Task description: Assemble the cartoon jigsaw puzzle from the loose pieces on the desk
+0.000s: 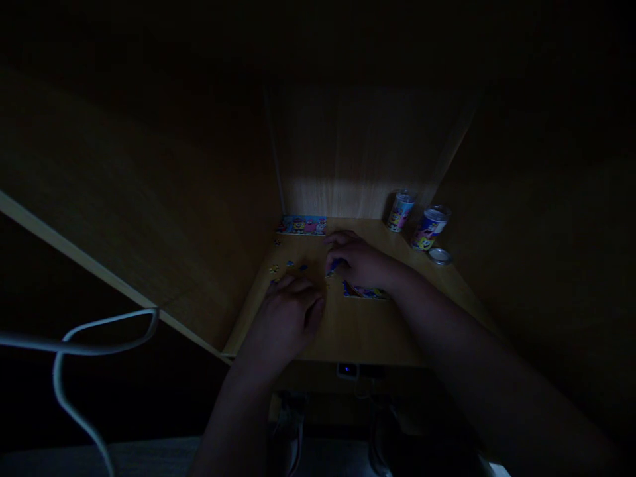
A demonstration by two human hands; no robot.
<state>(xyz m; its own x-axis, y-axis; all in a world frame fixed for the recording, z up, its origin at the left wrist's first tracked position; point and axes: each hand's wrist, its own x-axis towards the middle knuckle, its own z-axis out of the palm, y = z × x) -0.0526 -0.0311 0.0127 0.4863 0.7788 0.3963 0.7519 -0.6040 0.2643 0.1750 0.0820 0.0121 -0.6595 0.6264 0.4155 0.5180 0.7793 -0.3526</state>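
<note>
On a dim wooden desktop [368,331], my right hand [355,258] is bent over a blue jigsaw puzzle piece [336,264], with thumb and fingers closed at it. Under and beside that wrist lies a partly joined section of puzzle [365,292], its right part hidden by the forearm. My left hand [291,311] rests on the desktop to the left, fingers forward and thumb apart, and it appears to hold nothing. Several loose puzzle pieces [274,269] are scattered just beyond its fingertips. A colourful cartoon picture strip [303,225] lies flat at the back left.
Two cartoon-printed cans, a smaller can [400,211] and a larger can [430,228], stand at the back right beside a round lid [440,256]. Wooden panels enclose the desktop. A white cable [106,321] hangs at the left. A small device [347,370] sits below the front edge.
</note>
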